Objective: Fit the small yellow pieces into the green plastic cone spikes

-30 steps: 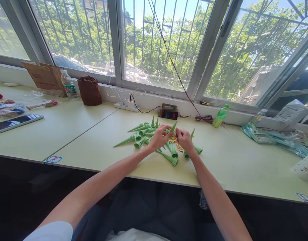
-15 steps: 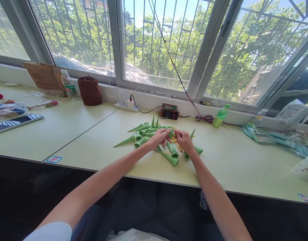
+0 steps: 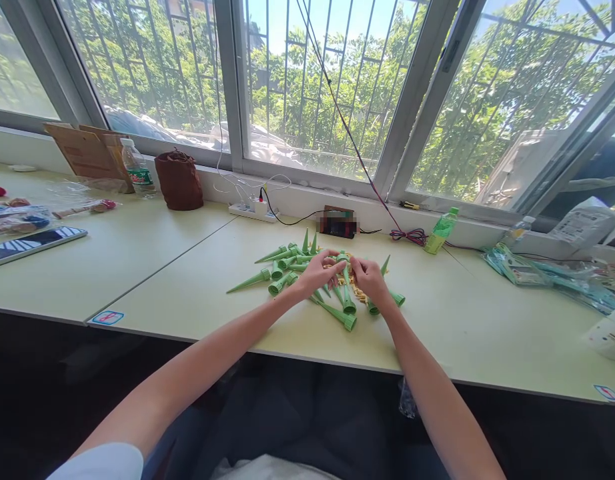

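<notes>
My left hand (image 3: 318,273) has its thumb and fingers around a green plastic plant watering spike (image 3: 344,268), ridged wide end up and tapered part downward. Close on its right, my right hand (image 3: 369,276) is closed in a pinch; whatever lies between its fingertips is too small to make out. More green spikes surround both hands on the table: one lies in front (image 3: 340,316), another points out to the left (image 3: 248,281), and several are heaped behind my left hand. Small yellow pieces (image 3: 358,293) are scattered between and beneath my hands, partly hidden.
On the pale table (image 3: 467,320), a power strip (image 3: 255,212) and a dark device (image 3: 338,223) lie by the window wall. A green bottle (image 3: 441,231) and plastic packets (image 3: 547,275) are at right. A brown bag (image 3: 179,180) and a phone (image 3: 35,247) are at left.
The spike at my left hand has turned, so its ridged end now faces up. My left fingers have spread a little around it; my right hand has barely moved.
</notes>
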The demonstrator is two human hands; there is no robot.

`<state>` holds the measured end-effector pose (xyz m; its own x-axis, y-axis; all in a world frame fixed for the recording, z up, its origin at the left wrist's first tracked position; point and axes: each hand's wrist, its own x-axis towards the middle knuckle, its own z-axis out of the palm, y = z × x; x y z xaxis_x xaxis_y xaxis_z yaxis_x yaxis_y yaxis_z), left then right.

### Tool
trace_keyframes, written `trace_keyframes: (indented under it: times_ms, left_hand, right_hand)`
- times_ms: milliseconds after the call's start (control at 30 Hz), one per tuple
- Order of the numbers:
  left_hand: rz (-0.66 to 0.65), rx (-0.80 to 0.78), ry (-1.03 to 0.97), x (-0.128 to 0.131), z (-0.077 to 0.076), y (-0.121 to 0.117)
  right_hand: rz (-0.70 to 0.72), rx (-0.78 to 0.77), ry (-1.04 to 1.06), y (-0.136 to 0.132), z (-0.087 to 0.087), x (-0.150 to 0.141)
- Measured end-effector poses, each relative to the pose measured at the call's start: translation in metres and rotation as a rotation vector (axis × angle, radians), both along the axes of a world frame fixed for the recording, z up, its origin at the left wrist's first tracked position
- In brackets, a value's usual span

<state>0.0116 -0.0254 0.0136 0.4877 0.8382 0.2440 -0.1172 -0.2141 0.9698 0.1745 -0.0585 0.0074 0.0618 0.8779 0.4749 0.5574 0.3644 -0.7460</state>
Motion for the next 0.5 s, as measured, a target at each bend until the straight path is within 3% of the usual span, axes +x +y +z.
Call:
trace_keyframes:
  times_ms: [267, 500]
  left_hand:
    - [-0.014, 0.15, 0.015, 0.0003, -0.0007, -0.0015]
    - [0.083, 0.375, 0.103, 0.0, -0.0043, -0.0001]
  right_hand:
    - [0.189, -0.246, 0.412, 0.0003, 0.0013, -0.0023]
    - [0.247, -0.285, 0.527, -0.0047, 0.0052, -0.0037]
